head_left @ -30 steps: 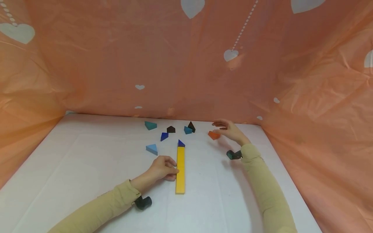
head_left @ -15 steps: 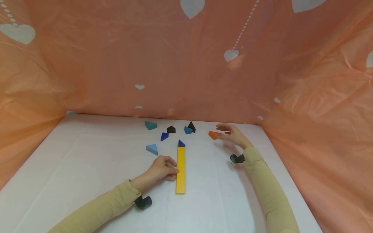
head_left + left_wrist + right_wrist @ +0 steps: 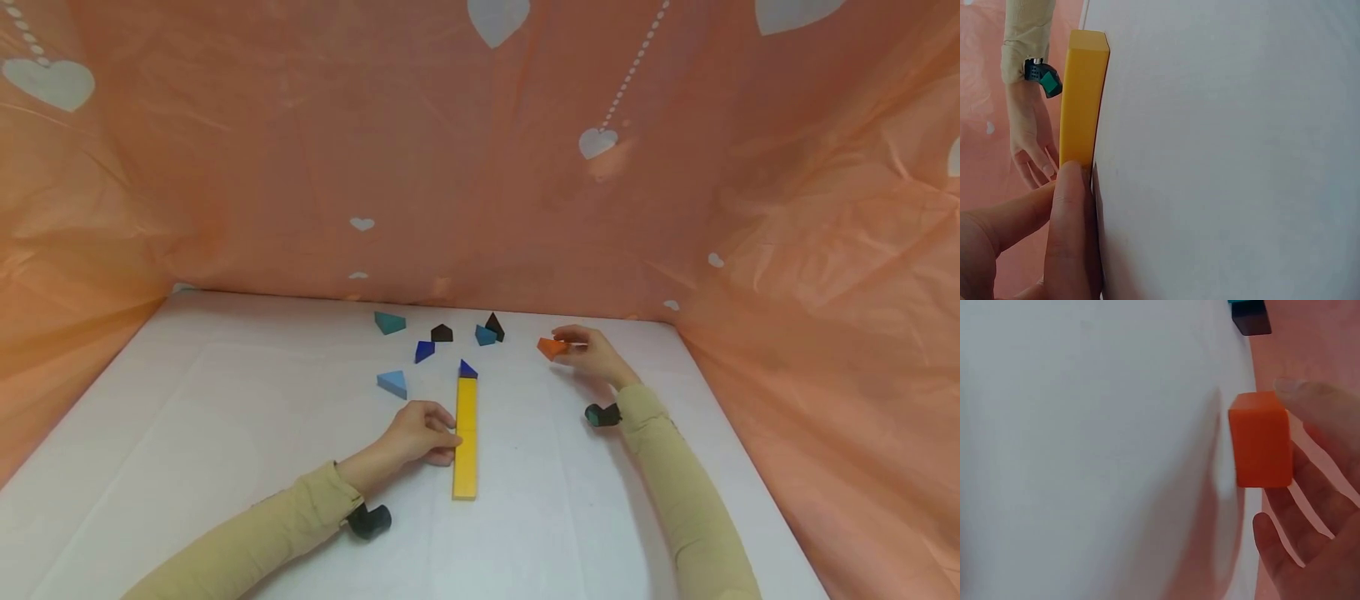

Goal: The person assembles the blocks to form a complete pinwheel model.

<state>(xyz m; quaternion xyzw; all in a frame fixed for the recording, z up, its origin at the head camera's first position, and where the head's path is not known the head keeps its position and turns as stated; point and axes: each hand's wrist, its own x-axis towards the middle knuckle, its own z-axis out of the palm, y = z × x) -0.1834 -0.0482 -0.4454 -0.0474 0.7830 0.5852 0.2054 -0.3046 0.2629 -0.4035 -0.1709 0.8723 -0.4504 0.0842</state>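
Observation:
Two long yellow blocks (image 3: 465, 471) lie end to end on the white table, with a small dark blue triangular block (image 3: 467, 370) at their far end. My left hand (image 3: 420, 432) holds the nearer one at its left side close to the seam, thumb tip over its edge. In the left wrist view, that yellow block (image 3: 1082, 100) runs away from the fingertips. At the back right, my right hand (image 3: 594, 354) grips the right end of an orange angular block (image 3: 551, 347). The right wrist view has one digit at the corner of the orange block (image 3: 1263, 447), other fingers partly hidden behind it.
Beyond the left hand lie a light blue block (image 3: 393, 383), a blue one (image 3: 424, 351), a teal one (image 3: 390, 322) and a dark brown one (image 3: 442, 333). A blue-teal block (image 3: 485, 335) overlaps a dark triangular block (image 3: 495, 326). An orange curtain (image 3: 420, 167) hangs behind.
My right hand drew back slightly, then its fingers came in around the orange block's right end. The left hand and the yellow blocks have stayed in place.

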